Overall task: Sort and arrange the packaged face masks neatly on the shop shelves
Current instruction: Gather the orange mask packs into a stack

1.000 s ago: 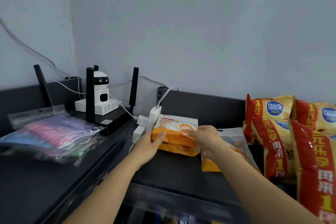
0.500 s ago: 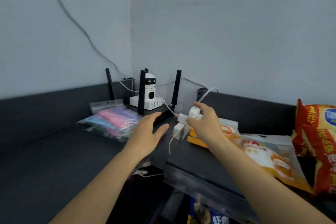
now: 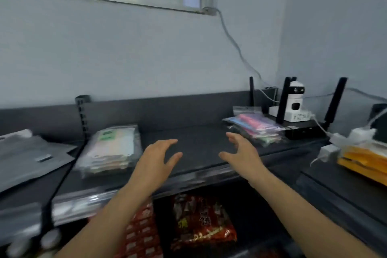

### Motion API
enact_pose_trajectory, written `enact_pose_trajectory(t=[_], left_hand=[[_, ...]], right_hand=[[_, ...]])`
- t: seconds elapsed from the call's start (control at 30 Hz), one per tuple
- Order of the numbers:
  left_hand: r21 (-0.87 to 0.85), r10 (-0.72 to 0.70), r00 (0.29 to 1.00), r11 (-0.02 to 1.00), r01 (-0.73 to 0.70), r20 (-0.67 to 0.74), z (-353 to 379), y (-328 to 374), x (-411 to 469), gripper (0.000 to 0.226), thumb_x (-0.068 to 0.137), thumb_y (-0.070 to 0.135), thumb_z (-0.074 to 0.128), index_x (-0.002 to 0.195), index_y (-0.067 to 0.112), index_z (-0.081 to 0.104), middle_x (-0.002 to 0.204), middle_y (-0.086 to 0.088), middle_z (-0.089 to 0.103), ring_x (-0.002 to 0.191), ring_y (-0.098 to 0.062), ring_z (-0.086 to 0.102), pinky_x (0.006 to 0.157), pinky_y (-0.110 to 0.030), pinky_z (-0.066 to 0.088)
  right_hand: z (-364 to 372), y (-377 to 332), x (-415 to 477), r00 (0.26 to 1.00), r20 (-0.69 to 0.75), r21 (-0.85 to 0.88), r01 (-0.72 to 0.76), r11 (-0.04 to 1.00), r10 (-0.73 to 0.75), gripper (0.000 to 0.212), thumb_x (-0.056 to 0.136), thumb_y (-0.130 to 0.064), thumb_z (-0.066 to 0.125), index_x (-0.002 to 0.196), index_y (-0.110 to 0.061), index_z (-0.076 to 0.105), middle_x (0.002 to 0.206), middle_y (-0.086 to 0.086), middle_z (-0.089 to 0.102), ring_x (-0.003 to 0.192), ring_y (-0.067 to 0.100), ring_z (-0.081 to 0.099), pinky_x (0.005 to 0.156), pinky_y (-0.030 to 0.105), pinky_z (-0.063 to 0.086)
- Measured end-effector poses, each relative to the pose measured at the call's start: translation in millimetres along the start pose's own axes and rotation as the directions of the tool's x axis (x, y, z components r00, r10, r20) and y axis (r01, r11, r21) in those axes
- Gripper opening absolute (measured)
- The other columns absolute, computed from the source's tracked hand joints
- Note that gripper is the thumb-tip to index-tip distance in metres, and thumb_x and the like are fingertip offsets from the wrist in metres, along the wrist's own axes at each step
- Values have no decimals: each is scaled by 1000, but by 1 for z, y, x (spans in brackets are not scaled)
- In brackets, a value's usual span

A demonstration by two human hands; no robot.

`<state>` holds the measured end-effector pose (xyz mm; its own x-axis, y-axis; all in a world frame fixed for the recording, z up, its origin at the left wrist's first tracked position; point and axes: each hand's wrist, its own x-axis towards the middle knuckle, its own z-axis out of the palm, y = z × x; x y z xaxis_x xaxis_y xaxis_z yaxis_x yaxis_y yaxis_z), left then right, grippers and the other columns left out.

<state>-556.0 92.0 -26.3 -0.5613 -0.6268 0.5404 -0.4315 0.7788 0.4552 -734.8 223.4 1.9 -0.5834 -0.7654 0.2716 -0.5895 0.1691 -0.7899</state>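
A dark shelf (image 3: 199, 146) is seen running along the wall; a stack of pale mask packs (image 3: 111, 148) is laid on its left part, grey bags (image 3: 27, 157) are spread further left, and a bag of coloured masks (image 3: 255, 125) is set at the right rear, just beside a black router (image 3: 301, 130)

Bare forearms (image 3: 117, 211) (slim ones) end in left hand (image 3: 156, 159) and right hand (image 3: 243, 153).

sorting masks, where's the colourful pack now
Head view, right side: the colourful mask pack lies on the dark shelf, just left of the router.
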Motion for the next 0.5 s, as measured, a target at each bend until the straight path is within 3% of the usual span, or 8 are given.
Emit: enact_pose_trajectory(t=[0.33,0.5], left_hand=[[196,-246,930,932,304,-272,-154,-70,-137,44,92,34,56,132,19,50,132,-1,54,121,-17,48,96,-24,37],[214,-308,890,895,391,-337,-208,-104,-190,44,91,35,57,132,19,51,132,-1,54,122,-19,46,101,-32,39]], right_hand=[[140,-104,-61,926,299,166,187,968,-230,63,87,-20,64,142,-26,33,146,-4,36,131,17,37,93,25,34],[197,-150,-91,859,392,217,261,941,-329,64,86,-15,65,142,-21,35,145,0,38,132,17,36,98,24,32]])
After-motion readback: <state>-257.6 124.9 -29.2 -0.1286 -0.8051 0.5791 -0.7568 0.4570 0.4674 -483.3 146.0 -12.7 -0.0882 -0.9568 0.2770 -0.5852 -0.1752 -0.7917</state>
